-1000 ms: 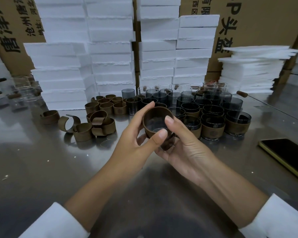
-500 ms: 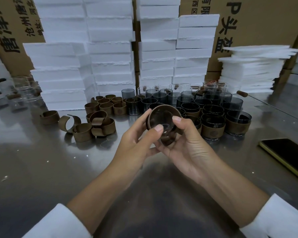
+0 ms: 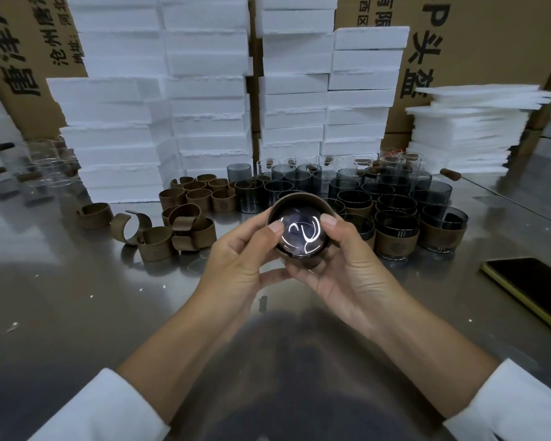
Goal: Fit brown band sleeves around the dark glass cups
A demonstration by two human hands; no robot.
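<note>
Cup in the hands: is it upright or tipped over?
Tipped: the cup is held with a round end facing the camera, left hand and right hand gripping its sides.

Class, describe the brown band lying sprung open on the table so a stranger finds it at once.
Start at the white foam stacks on the left. On the steel table before them lie loose brown bands. Second from the left, the open band gapes like a C; its neighbours are closed loops.
</note>
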